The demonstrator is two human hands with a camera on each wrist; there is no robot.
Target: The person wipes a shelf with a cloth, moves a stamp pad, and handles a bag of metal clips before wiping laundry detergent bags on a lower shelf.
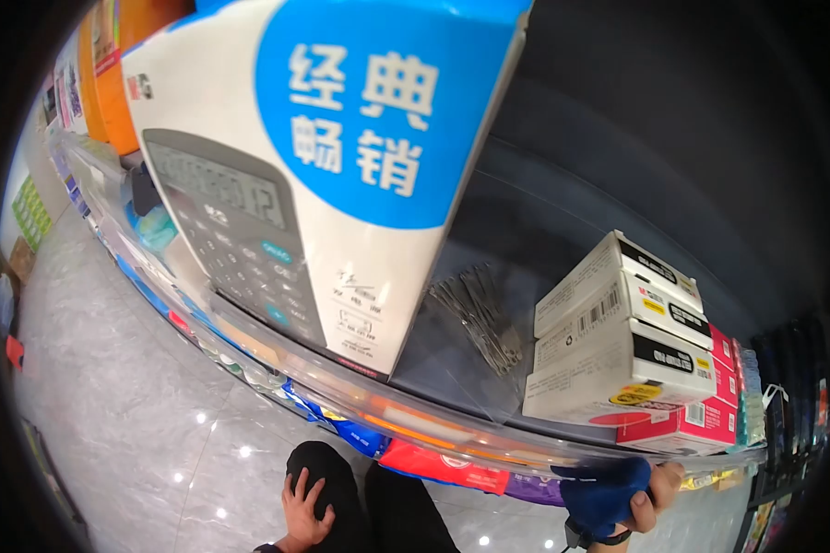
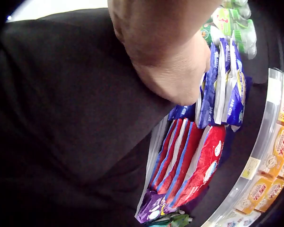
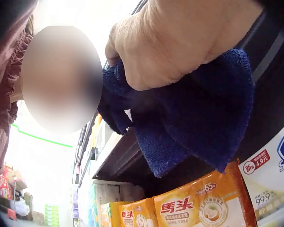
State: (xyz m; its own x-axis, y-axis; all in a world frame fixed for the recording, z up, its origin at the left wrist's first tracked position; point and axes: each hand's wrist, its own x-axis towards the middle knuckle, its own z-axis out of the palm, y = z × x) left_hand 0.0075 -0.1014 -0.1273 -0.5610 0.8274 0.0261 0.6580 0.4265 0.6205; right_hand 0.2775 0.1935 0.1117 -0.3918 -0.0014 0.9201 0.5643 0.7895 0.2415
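My right hand (image 1: 655, 498) grips a dark blue cloth (image 1: 604, 493) at the shelf's front edge, beside the clear plastic strip (image 1: 452, 433). In the right wrist view the cloth (image 3: 194, 118) hangs in folds below the fist. Fingers spread, my left hand (image 1: 306, 511) rests on the dark-trousered knee (image 1: 318, 461). The left wrist view has the back of that hand (image 2: 175, 75) against the dark fabric, its fingers hidden. On the shelf above the cloth stand stacked white boxes (image 1: 609, 359), with pink-red boxes (image 1: 687, 424) beside and under them.
A large calculator box (image 1: 360, 249) stands at the shelf front. A bundle of thin metal pieces (image 1: 480, 318) lies between it and the stacked boxes. Below are red packs (image 2: 194, 165), blue packs (image 2: 227, 94) and orange soap packs (image 3: 194, 203). A person (image 3: 9, 94) appears in the right wrist view.
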